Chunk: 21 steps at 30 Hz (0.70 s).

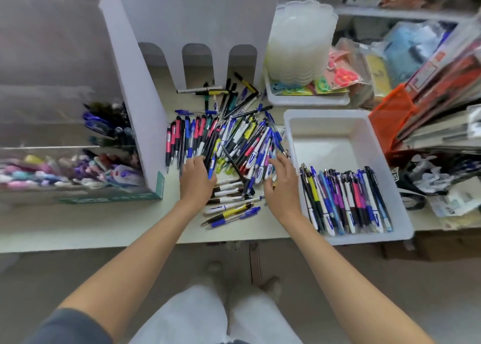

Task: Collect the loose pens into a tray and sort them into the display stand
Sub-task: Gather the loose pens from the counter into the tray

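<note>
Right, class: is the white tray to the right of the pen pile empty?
No, a row of pens lies side by side at the near end of the white tray.

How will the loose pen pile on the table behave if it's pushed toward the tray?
The pens look round and stiff, so they will probably roll and slide apart rather than move as one. They lie crisscrossed, so some will likely snag or get left behind. Each looks light, but the raised rim of the tray would probably stop a plain push.

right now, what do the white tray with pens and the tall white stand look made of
White tray: likely plastic, smooth, slightly glossy, rounded moulded rim. Tall white stand: probably matte card or board, flat panels with cut arches.
</note>
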Available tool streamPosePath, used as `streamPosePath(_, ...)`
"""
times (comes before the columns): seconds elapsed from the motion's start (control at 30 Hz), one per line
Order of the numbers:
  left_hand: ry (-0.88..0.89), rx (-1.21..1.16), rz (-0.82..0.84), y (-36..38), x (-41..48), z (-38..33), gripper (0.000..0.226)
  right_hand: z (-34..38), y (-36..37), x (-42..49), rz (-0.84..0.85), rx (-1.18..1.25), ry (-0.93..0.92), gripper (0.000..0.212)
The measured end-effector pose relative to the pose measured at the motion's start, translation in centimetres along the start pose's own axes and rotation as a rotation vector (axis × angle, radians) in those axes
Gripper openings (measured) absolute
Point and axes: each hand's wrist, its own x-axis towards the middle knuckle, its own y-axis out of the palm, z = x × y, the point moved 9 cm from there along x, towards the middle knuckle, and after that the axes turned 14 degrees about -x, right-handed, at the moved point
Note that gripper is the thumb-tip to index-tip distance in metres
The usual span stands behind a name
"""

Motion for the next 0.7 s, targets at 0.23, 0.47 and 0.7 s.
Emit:
streamPosePath(0.23, 0.055, -0.008, 0.011, -2.1, 1.5, -0.5, 0.031, 0.4, 0.2, 0.8, -0.001, -0.02, 0.013, 0.045)
streamPosePath(0.47, 0.341, 0.08, 0.249, 1.1, -3.8, -1.9, 0.04, 0.0, -0.6, 1.0, -0.022, 0.022, 0.001, 0.047)
streamPosePath(0.7, 0.277, 0.42, 0.402, 5.5, -5.4, 1.3, 0.136, -0.4, -0.7, 0.6, -0.013, 0.04, -0.034, 0.046)
